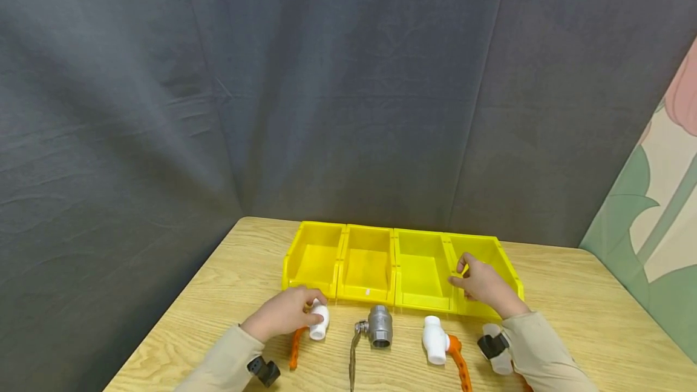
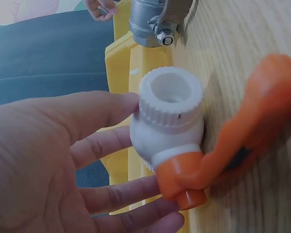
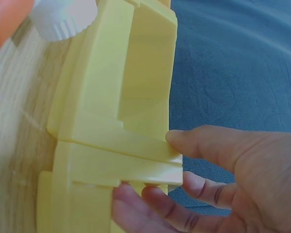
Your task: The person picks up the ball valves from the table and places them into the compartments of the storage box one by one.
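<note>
My left hand (image 1: pixel 288 314) pinches a white plastic ball valve (image 2: pixel 167 128) with an orange lever handle (image 2: pixel 242 141). Its thumb lies at the ribbed collar, and the other fingers reach round the valve's far side and the handle's base. Beyond the tabletop valves, my right hand (image 1: pixel 483 283) is at the row of yellow bins (image 1: pixel 367 296). There it grips the adjoining walls (image 3: pixel 131 158) of the two rightmost bins, thumb on one side and fingers on the other. A steel ball valve (image 1: pixel 380 325) lies to the right of my left hand.
Another white ball valve (image 1: pixel 435 340) with an orange handle (image 1: pixel 461 368) lies right of the steel one. A further white valve (image 1: pixel 501 359) is partly hidden by my right wrist. A grey curtain (image 1: pixel 348 89) hangs behind the wooden table (image 1: pixel 179 331).
</note>
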Demonstrator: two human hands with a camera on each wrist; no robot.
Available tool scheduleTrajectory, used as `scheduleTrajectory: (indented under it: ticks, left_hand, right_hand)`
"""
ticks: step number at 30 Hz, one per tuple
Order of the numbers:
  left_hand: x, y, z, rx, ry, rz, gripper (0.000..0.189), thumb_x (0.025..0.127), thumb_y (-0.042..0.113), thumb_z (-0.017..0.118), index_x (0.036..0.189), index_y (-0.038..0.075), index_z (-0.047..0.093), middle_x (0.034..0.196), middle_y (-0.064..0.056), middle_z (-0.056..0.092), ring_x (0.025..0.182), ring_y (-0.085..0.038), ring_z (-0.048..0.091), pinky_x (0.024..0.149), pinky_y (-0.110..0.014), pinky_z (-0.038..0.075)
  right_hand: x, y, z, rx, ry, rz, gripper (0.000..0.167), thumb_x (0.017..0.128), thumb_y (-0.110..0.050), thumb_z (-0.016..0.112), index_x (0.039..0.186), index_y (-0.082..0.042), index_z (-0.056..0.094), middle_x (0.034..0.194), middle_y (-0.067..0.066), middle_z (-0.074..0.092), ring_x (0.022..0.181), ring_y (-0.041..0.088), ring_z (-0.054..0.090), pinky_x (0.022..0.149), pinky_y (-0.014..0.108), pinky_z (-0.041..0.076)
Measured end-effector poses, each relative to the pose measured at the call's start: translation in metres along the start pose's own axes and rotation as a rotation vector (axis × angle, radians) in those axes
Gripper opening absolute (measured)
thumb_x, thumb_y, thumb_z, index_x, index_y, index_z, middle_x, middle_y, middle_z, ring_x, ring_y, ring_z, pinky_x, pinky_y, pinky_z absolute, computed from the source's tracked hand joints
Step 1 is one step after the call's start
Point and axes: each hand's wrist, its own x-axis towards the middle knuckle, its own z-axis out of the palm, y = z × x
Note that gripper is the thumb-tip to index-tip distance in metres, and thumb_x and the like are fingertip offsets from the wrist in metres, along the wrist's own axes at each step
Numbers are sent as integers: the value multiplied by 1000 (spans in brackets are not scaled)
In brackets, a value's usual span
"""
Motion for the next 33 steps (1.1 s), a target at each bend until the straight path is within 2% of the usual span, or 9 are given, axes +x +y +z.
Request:
scheduleTrajectory:
  ticks: [5, 15, 21, 25, 33]
  left_hand:
    - [0, 2, 3, -6, -17, -9, 30, 89, 31, 69, 115, 15, 67, 103, -1, 68, 70, -9, 50, 66, -29, 40]
    - [4, 5, 9, 3, -33, -22, 32, 87, 30, 71, 116, 16, 67, 109, -2, 70, 85, -8, 59, 74, -30, 48]
    - [7, 4, 12, -16, -41, -24, 30, 86, 28, 73, 113, 16, 67, 99, 2, 68, 76, -6, 55, 67, -26, 46]
    - [8, 6, 14, -20, -29, -17, 28, 84, 28, 75, 109, 18, 67, 93, 4, 64, 77, -9, 52, 66, -26, 44]
    - [8, 12, 13, -74, -44, -50, 23, 83, 23, 76, 103, 19, 67, 94, 1, 59, 80, -14, 50, 67, -29, 45]
  right_hand:
    - [0, 1, 1, 0, -5, 12, 31, 90, -18, 68, 100, -4, 42, 73, 7, 50, 59, 18, 49, 56, 28, 41]
    - [0, 1, 2, -1, 0, 8, 31, 90, -18, 68, 99, -4, 42, 72, 7, 50, 58, 18, 49, 55, 28, 41]
    - [0, 2, 2, -11, 3, 5, 31, 90, -19, 68, 99, -5, 42, 71, 7, 51, 58, 17, 49, 54, 27, 40]
    - [-1, 2, 2, -2, 12, -17, 31, 90, -18, 68, 99, -4, 42, 69, 6, 50, 57, 17, 48, 54, 28, 39]
    - [-1, 2, 2, -2, 18, -32, 31, 90, -18, 68, 99, -4, 42, 67, 6, 50, 55, 17, 47, 54, 29, 37]
